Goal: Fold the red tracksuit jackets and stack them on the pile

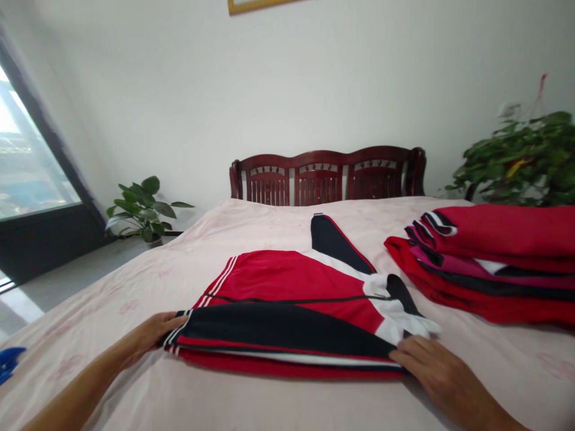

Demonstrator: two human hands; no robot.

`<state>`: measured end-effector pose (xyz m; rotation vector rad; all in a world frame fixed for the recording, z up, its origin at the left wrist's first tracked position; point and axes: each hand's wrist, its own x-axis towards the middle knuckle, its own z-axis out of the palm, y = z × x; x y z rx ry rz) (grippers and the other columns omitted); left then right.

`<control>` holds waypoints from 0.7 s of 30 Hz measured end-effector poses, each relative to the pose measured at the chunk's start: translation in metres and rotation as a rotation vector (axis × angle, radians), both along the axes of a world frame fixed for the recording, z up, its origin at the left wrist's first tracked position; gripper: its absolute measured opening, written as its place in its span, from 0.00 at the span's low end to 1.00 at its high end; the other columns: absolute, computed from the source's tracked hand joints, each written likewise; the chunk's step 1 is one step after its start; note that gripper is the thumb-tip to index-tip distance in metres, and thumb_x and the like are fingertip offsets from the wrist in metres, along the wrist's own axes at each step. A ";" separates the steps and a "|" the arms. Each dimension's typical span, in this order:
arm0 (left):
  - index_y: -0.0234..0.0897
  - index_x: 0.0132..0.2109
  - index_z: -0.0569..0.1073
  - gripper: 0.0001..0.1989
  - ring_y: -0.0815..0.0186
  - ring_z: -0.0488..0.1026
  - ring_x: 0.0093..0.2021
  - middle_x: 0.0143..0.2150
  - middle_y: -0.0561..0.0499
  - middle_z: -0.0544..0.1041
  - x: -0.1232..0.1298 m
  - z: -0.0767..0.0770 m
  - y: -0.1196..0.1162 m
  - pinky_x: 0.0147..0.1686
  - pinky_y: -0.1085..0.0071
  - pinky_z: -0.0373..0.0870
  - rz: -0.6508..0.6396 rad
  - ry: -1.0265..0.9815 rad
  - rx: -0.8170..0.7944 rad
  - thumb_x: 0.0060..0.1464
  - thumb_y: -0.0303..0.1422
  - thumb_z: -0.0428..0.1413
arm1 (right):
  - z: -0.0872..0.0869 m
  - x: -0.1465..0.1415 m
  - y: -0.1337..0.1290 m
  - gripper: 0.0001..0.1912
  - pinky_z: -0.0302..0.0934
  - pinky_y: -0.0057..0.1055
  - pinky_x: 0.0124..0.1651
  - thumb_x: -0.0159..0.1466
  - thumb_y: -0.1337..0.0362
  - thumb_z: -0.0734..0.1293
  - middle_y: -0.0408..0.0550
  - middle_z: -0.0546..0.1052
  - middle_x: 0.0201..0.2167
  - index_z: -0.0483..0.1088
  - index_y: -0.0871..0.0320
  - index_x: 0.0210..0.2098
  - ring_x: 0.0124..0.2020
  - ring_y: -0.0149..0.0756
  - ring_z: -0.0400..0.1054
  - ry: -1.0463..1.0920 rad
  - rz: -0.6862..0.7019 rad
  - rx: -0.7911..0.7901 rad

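Red-and-navy track jacket [287, 281] is lying folded over, approx mid-bed, w/ one navy sleeve [335, 239] reaching toward 12 o'clock and white panels showing toward 2 o'clock. L hand [155, 335] is resting at 8 o'clock, fingers against the jacket's folded end (can't tell if they're pinching or just touching). R hand [431, 371] is pressing palm-down at 4 o'clock on the lower edge, fingers extended, not clenched, so no real grasp. Stack of folded red garments [489, 263] is sitting near the jacket at 3 o'clock. Pale pink floral bedsheet [103, 317] is covering the bed. Dark wood headboard [327, 176] is standing at 12 o'clock, w/ a potted plant [144, 209] at 10 o'clock and a leafy plant [516, 158] at 2 o'clock. Window [27, 155] is letting in daylight at 10 o'clock. Blue object [9, 364] is poking in at 9 o'clock (too cut off to name).
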<state>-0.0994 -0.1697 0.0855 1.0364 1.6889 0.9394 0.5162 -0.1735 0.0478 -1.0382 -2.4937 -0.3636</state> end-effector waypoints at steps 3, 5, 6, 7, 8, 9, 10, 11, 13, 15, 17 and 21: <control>0.41 0.27 0.76 0.19 0.58 0.74 0.25 0.22 0.51 0.77 -0.011 -0.016 -0.009 0.22 0.68 0.70 -0.068 0.101 -0.043 0.32 0.48 0.69 | -0.004 0.016 -0.015 0.29 0.68 0.34 0.49 0.53 0.76 0.60 0.43 0.81 0.43 0.76 0.44 0.48 0.46 0.40 0.75 0.048 -0.051 -0.150; 0.41 0.30 0.77 0.20 0.55 0.76 0.27 0.23 0.50 0.77 -0.014 -0.017 -0.007 0.26 0.66 0.72 -0.042 0.254 0.008 0.32 0.48 0.69 | 0.005 0.017 -0.018 0.29 0.69 0.37 0.50 0.48 0.75 0.60 0.42 0.81 0.43 0.79 0.43 0.42 0.46 0.42 0.75 0.070 -0.138 -0.304; 0.41 0.32 0.78 0.21 0.54 0.77 0.30 0.25 0.49 0.79 -0.013 -0.014 -0.003 0.31 0.64 0.74 -0.005 0.354 0.072 0.32 0.48 0.68 | 0.014 0.013 -0.017 0.26 0.70 0.38 0.51 0.48 0.74 0.60 0.42 0.81 0.43 0.79 0.44 0.38 0.46 0.43 0.75 0.090 -0.179 -0.371; 0.40 0.36 0.78 0.23 0.52 0.78 0.35 0.30 0.47 0.80 -0.007 -0.009 0.001 0.37 0.63 0.75 0.032 0.461 0.155 0.34 0.48 0.67 | 0.024 0.005 -0.016 0.23 0.69 0.40 0.52 0.51 0.72 0.60 0.42 0.81 0.43 0.79 0.45 0.37 0.47 0.43 0.75 0.118 -0.213 -0.418; 0.40 0.40 0.79 0.24 0.50 0.78 0.41 0.36 0.45 0.81 0.003 -0.003 0.007 0.44 0.61 0.74 0.057 0.560 0.244 0.37 0.49 0.66 | 0.035 -0.008 -0.012 0.20 0.68 0.41 0.54 0.55 0.70 0.60 0.43 0.81 0.45 0.79 0.46 0.38 0.48 0.44 0.74 0.145 -0.231 -0.443; 0.39 0.44 0.78 0.25 0.49 0.77 0.47 0.42 0.43 0.81 0.018 0.003 0.013 0.51 0.59 0.71 0.057 0.641 0.335 0.41 0.49 0.64 | 0.045 -0.024 -0.009 0.20 0.67 0.42 0.57 0.60 0.67 0.58 0.45 0.80 0.48 0.79 0.47 0.43 0.51 0.44 0.73 0.182 -0.246 -0.435; 0.39 0.48 0.78 0.25 0.49 0.74 0.53 0.50 0.42 0.79 0.037 0.007 0.020 0.57 0.57 0.66 0.008 0.694 0.413 0.46 0.48 0.61 | 0.053 -0.044 -0.004 0.21 0.64 0.43 0.60 0.64 0.64 0.57 0.47 0.78 0.53 0.76 0.49 0.50 0.55 0.44 0.70 0.192 -0.240 -0.425; 0.39 0.51 0.77 0.24 0.50 0.72 0.57 0.54 0.41 0.77 0.058 0.010 0.026 0.61 0.57 0.63 -0.080 0.714 0.461 0.51 0.47 0.58 | 0.058 -0.066 0.000 0.23 0.60 0.45 0.64 0.65 0.62 0.58 0.48 0.74 0.58 0.72 0.50 0.57 0.60 0.44 0.67 0.171 -0.203 -0.420; 0.41 0.57 0.75 0.23 0.53 0.68 0.62 0.60 0.42 0.74 0.102 0.007 0.038 0.64 0.57 0.59 -0.295 0.742 0.528 0.58 0.45 0.53 | 0.059 -0.109 0.009 0.26 0.54 0.47 0.67 0.67 0.59 0.58 0.49 0.67 0.65 0.65 0.53 0.64 0.66 0.44 0.59 0.119 -0.127 -0.422; 0.43 0.63 0.69 0.26 0.52 0.60 0.68 0.66 0.43 0.68 0.135 -0.007 0.048 0.67 0.52 0.54 -0.475 0.877 0.569 0.62 0.45 0.50 | 0.049 -0.141 0.019 0.29 0.49 0.49 0.69 0.68 0.56 0.59 0.51 0.61 0.69 0.59 0.53 0.67 0.69 0.46 0.53 0.064 -0.073 -0.430; 0.45 0.66 0.65 0.27 0.49 0.54 0.71 0.69 0.42 0.64 0.148 -0.026 0.056 0.67 0.46 0.51 -0.568 1.047 0.564 0.63 0.46 0.49 | 0.032 -0.153 0.028 0.30 0.47 0.51 0.70 0.69 0.52 0.58 0.52 0.59 0.69 0.58 0.53 0.68 0.70 0.48 0.51 0.008 -0.074 -0.461; 0.47 0.68 0.62 0.29 0.47 0.57 0.70 0.70 0.41 0.62 0.135 -0.058 0.064 0.66 0.45 0.52 -0.559 1.235 0.512 0.64 0.49 0.47 | -0.001 -0.121 0.047 0.32 0.47 0.54 0.69 0.70 0.46 0.55 0.52 0.59 0.69 0.59 0.53 0.68 0.70 0.49 0.51 -0.041 -0.210 -0.427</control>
